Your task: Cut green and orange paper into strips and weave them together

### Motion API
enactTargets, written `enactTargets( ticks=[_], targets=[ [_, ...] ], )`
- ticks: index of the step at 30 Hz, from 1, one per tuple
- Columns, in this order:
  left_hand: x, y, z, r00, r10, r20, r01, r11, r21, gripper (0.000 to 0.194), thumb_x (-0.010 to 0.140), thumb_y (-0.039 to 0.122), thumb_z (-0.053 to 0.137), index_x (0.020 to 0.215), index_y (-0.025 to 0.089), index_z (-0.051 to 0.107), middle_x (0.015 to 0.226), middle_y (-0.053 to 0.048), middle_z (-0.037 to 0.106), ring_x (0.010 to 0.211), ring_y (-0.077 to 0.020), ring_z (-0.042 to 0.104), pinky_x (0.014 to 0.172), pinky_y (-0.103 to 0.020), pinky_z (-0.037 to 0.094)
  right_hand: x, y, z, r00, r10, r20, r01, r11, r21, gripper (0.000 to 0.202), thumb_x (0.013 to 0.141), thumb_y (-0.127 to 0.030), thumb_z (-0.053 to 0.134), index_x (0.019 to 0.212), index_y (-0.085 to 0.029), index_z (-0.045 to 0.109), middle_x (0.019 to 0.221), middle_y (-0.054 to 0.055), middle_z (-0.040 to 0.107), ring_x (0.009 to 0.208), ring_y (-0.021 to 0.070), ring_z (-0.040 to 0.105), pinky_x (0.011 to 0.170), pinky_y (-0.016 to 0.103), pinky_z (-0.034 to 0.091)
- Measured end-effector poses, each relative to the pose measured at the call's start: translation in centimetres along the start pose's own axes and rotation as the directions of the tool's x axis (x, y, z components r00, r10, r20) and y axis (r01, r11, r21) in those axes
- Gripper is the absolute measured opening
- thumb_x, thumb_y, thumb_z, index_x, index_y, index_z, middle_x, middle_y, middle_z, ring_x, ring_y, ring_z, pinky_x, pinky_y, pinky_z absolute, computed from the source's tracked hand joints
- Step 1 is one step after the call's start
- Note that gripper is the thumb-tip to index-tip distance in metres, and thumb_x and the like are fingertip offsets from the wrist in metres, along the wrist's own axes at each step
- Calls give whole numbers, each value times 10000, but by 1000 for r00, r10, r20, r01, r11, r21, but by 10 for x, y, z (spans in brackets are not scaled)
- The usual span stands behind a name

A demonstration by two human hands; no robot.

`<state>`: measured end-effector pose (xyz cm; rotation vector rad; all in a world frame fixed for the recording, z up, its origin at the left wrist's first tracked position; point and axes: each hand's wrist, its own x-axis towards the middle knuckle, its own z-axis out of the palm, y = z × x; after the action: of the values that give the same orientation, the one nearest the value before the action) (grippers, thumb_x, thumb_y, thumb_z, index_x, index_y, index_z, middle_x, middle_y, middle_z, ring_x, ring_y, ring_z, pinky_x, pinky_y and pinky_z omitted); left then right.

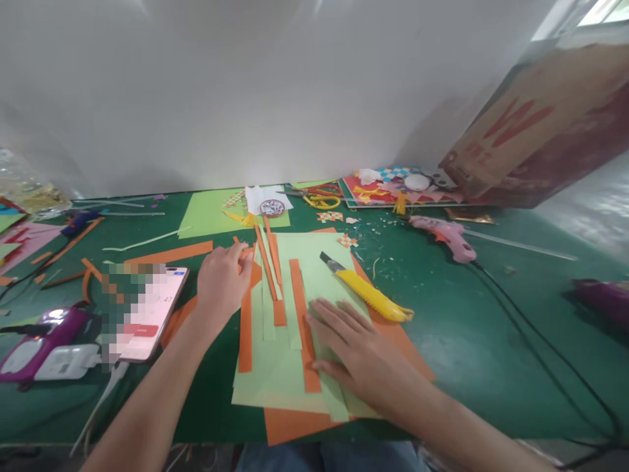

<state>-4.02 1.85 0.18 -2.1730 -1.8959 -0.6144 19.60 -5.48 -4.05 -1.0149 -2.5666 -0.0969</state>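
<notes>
My right hand [351, 344] lies flat with its fingers stretched out on light green paper [263, 387]. Its fingertips touch a long orange paper strip [299, 295]. To the left, my left hand [223, 275] has its fingers bent in, with a bit of orange paper strip [240, 267] showing between thumb and forefinger. Beside it, another orange strip [245, 347] rests on the green sheet's left edge. Thin orange and pale strips [268, 262] lie between my hands. A yellow utility knife [368, 294], blade out, lies beyond my right hand. Orange paper [295, 423] sticks out underneath.
A phone [152, 321] and a purple device [54, 341] with cables sit at left. Yellow-handled scissors [322, 200] lie at the back beside a round patterned piece [272, 208]. At right are a pink glue gun [447, 237] with its cord and a paper bag [531, 131].
</notes>
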Motion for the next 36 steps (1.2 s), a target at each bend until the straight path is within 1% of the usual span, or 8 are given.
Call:
enactTargets(
  ticks=[7,12,21,26,29,32,34,36],
  targets=[
    [-8,4,9,993,26,114,-35,997,71,323,843,185,499,1160,163,558,964,-102,659,927,-272,618,721,-362,532,23,4,8,995,-8,103,10,1000,-19,506,930,-416,402,1284,-72,514,1377,151,469,1278,286,430,1028,502,401],
    [-7,-2,7,983,-7,185,8,1000,-2,381,839,130,479,1218,135,524,1044,-124,644,971,-277,615,794,-390,519,39,11,9,989,-25,144,26,1000,-5,516,913,-426,440,1277,-69,519,1386,168,455,1273,300,433,1030,495,393],
    [-3,-2,-2,979,-102,175,109,994,-28,445,814,41,411,1234,114,540,985,-121,682,836,-234,652,702,-332,522,44,18,6,998,52,-43,-49,995,82,360,917,-310,462,1162,-70,574,1171,167,620,1088,273,584,910,433,502],
    [1,2,-4,982,-150,116,172,961,-215,446,775,8,452,1175,144,594,973,-101,687,839,-223,648,767,-359,517,40,17,11,999,14,-36,-8,986,169,276,910,-268,474,1117,-129,595,1155,138,628,1093,261,579,913,439,502],
    [3,8,-6,985,-167,44,166,845,-508,356,777,50,491,1082,163,634,979,-73,690,840,-182,644,803,-337,521,41,14,9,995,50,-86,-26,966,256,256,911,-244,457,1077,-137,620,1136,135,632,1119,275,553,936,458,477],
    [1,19,-6,977,-192,98,189,544,-817,252,757,147,595,1003,172,644,956,-49,697,865,-161,642,808,-300,527,46,12,1,974,215,-75,-158,874,459,231,902,-230,447,951,-171,664,1005,112,662,1015,260,583,878,425,482],
    [-3,30,-4,971,-207,117,189,369,-910,230,738,201,647,966,172,643,927,-41,697,842,-151,640,781,-282,531,51,11,-7,941,331,68,-291,693,659,216,888,-260,468,888,-184,670,940,84,671,897,215,607,780,360,492],
    [-9,42,-1,973,-187,138,187,276,-943,217,736,226,664,947,179,642,891,-30,695,826,-143,638,751,-266,532,54,11,-12,894,359,269,-419,455,786,236,869,-327,488,815,-177,662,832,54,668,728,159,595,629,294,465]
  ],
)
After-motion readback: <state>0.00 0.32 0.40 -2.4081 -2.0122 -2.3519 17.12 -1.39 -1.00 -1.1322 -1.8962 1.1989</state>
